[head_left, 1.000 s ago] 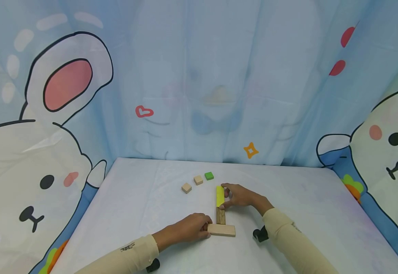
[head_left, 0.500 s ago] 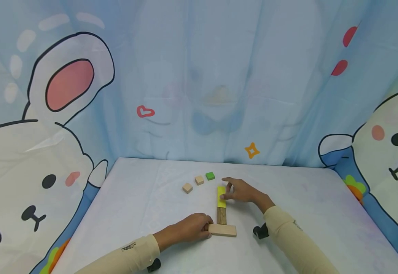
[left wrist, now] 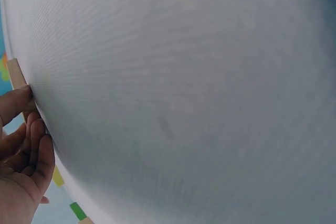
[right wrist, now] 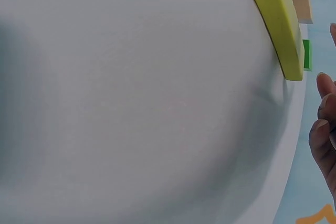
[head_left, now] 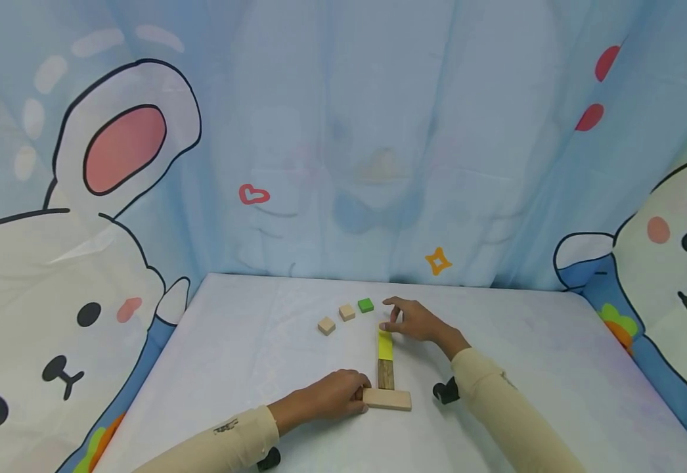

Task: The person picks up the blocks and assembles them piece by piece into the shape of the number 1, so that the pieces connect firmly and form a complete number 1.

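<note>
A pale wooden block (head_left: 387, 399) lies crosswise on the table, its left end pinched between the thumb and fingers of my left hand (head_left: 336, 394). In the left wrist view, that hand (left wrist: 23, 150) partly hides the block (left wrist: 17, 74). A dark brown wood-grain block (head_left: 385, 374) runs away from the pale block, and a yellow block (head_left: 385, 347) continues the line beyond it. Above the yellow block's far end is my right hand (head_left: 417, 320), its fingers loosely bent and holding nothing. The right wrist view shows that hand (right wrist: 326, 129) apart from the yellow block (right wrist: 278, 30).
Two small pale wooden cubes (head_left: 326, 326) and a small green block (head_left: 366, 305) sit farther back on the white-covered table (head_left: 261, 348). A printed curtain (head_left: 332, 131) hangs behind the table. Black wrist devices (head_left: 446, 391) show under the sleeves.
My right hand has let go of the yellow block and moved up and away toward its far end. The left hand stays on the pale wooden block. The head view shifts slightly.
</note>
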### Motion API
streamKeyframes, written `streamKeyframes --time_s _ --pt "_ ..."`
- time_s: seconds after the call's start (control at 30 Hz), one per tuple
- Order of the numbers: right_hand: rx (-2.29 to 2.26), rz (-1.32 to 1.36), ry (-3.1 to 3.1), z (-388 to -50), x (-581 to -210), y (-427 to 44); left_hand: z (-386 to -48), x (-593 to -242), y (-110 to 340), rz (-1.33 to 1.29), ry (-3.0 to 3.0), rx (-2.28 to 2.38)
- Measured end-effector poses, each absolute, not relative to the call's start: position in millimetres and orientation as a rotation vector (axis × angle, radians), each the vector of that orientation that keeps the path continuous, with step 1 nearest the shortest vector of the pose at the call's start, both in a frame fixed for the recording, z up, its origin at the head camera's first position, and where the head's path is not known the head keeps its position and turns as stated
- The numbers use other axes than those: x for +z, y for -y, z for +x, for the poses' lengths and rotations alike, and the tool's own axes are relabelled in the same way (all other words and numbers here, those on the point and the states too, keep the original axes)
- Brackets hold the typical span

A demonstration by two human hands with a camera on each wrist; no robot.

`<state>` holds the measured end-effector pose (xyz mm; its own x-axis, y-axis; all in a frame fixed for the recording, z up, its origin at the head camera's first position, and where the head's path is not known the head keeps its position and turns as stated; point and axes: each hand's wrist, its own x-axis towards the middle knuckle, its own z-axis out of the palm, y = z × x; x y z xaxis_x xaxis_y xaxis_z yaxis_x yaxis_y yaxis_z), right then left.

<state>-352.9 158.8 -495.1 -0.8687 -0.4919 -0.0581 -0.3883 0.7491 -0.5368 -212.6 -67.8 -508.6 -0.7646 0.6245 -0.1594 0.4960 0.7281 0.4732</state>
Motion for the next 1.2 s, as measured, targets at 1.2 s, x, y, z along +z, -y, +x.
streamKeyframes --time_s 1.2 --pt "-0.639 -0.623 -2.699 -399 -498 -134 -215 -513 69 0.91 -2.632 0.58"
